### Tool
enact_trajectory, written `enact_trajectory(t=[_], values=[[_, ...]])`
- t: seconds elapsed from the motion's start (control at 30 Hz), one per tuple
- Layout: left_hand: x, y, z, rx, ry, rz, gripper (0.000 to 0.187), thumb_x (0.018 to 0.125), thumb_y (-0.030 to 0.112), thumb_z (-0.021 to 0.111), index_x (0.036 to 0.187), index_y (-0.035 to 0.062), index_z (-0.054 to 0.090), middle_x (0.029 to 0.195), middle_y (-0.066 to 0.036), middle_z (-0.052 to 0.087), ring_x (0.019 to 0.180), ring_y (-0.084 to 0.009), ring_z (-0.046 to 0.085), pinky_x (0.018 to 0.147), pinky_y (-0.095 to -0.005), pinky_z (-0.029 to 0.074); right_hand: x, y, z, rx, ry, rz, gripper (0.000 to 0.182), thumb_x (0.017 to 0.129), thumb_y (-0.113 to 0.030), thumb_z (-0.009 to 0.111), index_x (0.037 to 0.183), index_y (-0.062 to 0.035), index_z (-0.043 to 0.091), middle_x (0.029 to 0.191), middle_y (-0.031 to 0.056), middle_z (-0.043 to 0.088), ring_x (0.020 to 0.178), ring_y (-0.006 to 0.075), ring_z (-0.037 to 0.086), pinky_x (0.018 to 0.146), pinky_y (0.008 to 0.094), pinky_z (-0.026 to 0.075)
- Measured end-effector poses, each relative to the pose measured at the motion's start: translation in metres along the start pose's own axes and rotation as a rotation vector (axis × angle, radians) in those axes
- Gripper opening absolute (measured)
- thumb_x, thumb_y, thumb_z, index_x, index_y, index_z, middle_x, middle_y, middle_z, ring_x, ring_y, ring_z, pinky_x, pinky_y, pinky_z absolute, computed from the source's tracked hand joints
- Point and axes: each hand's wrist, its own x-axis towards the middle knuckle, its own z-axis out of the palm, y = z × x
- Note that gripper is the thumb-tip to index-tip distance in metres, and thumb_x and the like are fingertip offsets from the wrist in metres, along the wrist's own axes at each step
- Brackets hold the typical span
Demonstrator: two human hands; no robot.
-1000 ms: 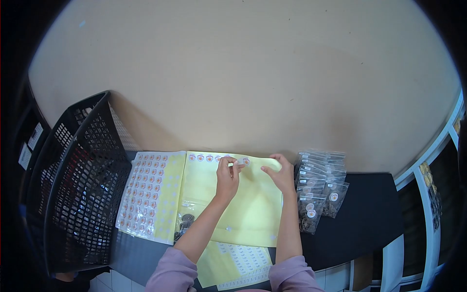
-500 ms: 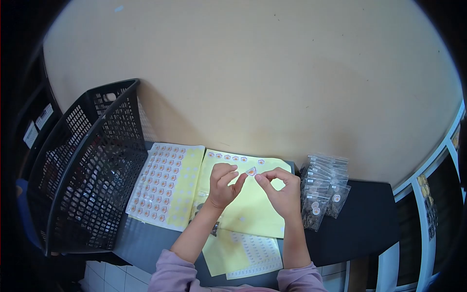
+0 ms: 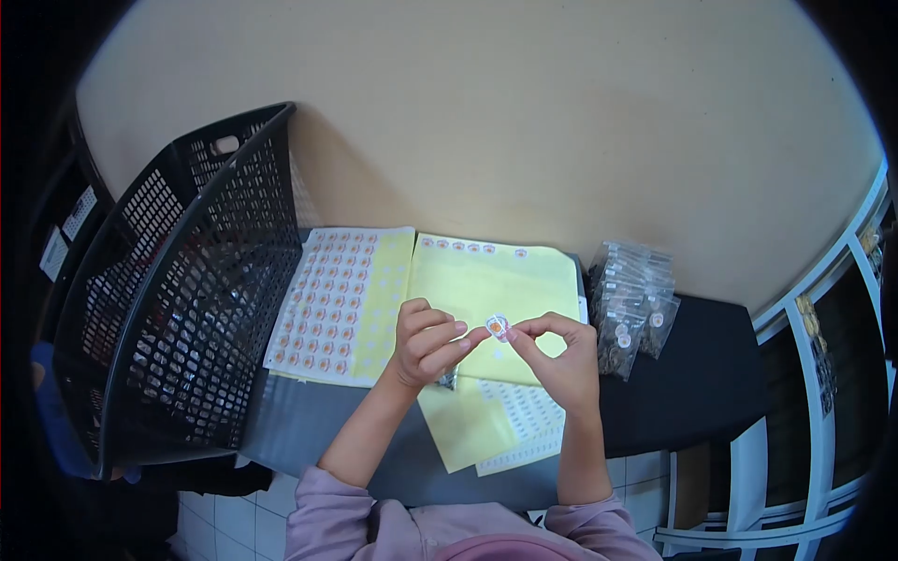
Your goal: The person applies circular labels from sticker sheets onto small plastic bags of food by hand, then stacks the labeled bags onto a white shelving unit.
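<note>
The basket (image 3: pixel 201 271) stands left of the left hand (image 3: pixel 426 353), the sheet (image 3: pixel 533 285) beyond. The right hand (image 3: pixel 569 366) pinches the sticker (image 3: pixel 497 327); a left digit meets it, grip unclear. Apparently sticker handling, calling for light edge contact.

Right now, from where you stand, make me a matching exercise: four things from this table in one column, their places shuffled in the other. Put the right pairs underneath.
1. Black basket
2. Loose sticker
3. Clear packets
4. Small-label sheet

A. Overlapping in a pile on the right
B. Below the big yellow sheet, nearer the person
C. Between the left hand and the right hand
D. At the far left

Pairs: 1-D, 2-C, 3-A, 4-B
</note>
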Motion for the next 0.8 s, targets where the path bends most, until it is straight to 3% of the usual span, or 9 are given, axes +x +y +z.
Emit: enact_trajectory(t=[0.17,0.23,0.3,0.33,0.4,0.43,0.53,0.73,0.8], values=[[-0.021,0.001,-0.025,0.019,-0.087,-0.1,0.049,0.062,0.022,0.076,0.095,0.0138,0.041,0.094,-0.001,0.045,0.076,-0.0168,0.047,0.063,-0.0301,0.037,-0.012,0.008,0.018,-0.043,0.07,0.004,0.005,0.07,-0.004,0.065,0.07,0.0009,0.064,0.065,0.0064,0.061,0.061,0.009,0.054,0.06,0.0222,0.042],[-0.027,0.006,-0.036,0.024,-0.129,-0.163,0.047,0.066,0.027,0.073,0.098,0.0118,0.042,0.096,-0.004,0.045,0.079,-0.0191,0.048,0.066,-0.0321,0.038,-0.013,0.023,0.022,-0.062,0.228,-0.069,0.005,0.073,-0.004,0.062,0.074,0.0007,0.062,0.068,0.0055,0.06,0.063,0.0086,0.053,0.06,0.0224,0.042],[-0.031,0.012,-0.046,0.206,-0.537,-0.69,0.057,0.072,0.035,0.065,0.109,0.002,0.038,0.103,-0.013,0.044,0.09,-0.0267,0.044,0.077,-0.0391,0.036,-0.015,0.043,0.024,0.029,0.249,-0.025,0.005,0.075,-0.004,0.06,0.078,0.0004,0.06,0.068,0.0045,0.059,0.064,0.0087,0.052,0.061,0.0225,0.042],[-0.039,0.016,-0.048,0.205,-0.539,-0.689,0.057,0.072,0.035,0.065,0.109,0.002,0.038,0.103,-0.013,0.044,0.09,-0.0267,0.044,0.077,-0.0391,0.036,-0.018,0.055,0.025,0.119,0.268,0.022,0.006,0.077,-0.005,0.058,0.082,0.0,0.058,0.069,0.0034,0.057,0.065,0.0088,0.052,0.062,0.0227,0.042],[-0.066,0.02,-0.047,0.351,-0.833,-1.076,0.069,0.072,0.039,0.063,0.117,-0.0046,0.034,0.105,-0.017,0.045,0.097,-0.0298,0.042,0.082,-0.0407,0.032,-0.029,0.077,0.031,0.14,0.217,0.105,0.013,0.079,-0.006,0.057,0.091,-0.0024,0.055,0.071,0.002,0.053,0.068,0.0093,0.05,0.065,0.0229,0.042],[-0.074,0.021,-0.046,0.338,-0.906,-1.149,0.076,0.068,0.039,0.067,0.118,-0.0059,0.033,0.101,-0.016,0.047,0.095,-0.0293,0.043,0.081,-0.0396,0.034,-0.034,0.083,0.037,0.152,0.183,0.176,0.018,0.078,-0.006,0.058,0.095,-0.0037,0.053,0.075,0.0028,0.052,0.069,0.0099,0.05,0.066,0.0233,0.042],[-0.082,0.023,-0.046,0.211,-0.939,-1.217,0.081,0.064,0.042,0.069,0.118,-0.0061,0.033,0.098,-0.015,0.049,0.094,-0.0288,0.044,0.081,-0.0393,0.034,-0.052,0.095,0.054,0.156,0.047,0.402,0.031,0.076,-0.008,0.059,0.106,-0.0062,0.049,0.091,0.0073,0.049,0.081,0.0158,0.055,0.065,0.0251,0.044],[-0.094,0.022,-0.039,-0.189,-0.597,-1.301,0.084,0.054,0.018,0.08,0.121,-0.0008,0.032,0.093,-0.009,0.046,0.087,-0.0193,0.047,0.075,-0.0339,0.045,-0.059,0.12,0.068,0.193,0.009,0.409,0.02,0.078,-0.012,0.058,0.097,-0.0047,0.053,0.095,0.0072,0.05,0.083,0.0155,0.055,0.065,0.0255,0.045],[-0.098,0.023,-0.038,-0.293,-0.514,-1.342,0.085,0.052,0.012,0.08,0.121,0.0011,0.032,0.095,-0.008,0.045,0.088,-0.0173,0.047,0.075,-0.0324,0.047,-0.052,0.113,0.063,0.014,-0.016,0.275,0.012,0.078,-0.013,0.058,0.087,-0.0054,0.056,0.094,0.0079,0.049,0.089,0.0186,0.051,0.071,0.0286,0.043]])
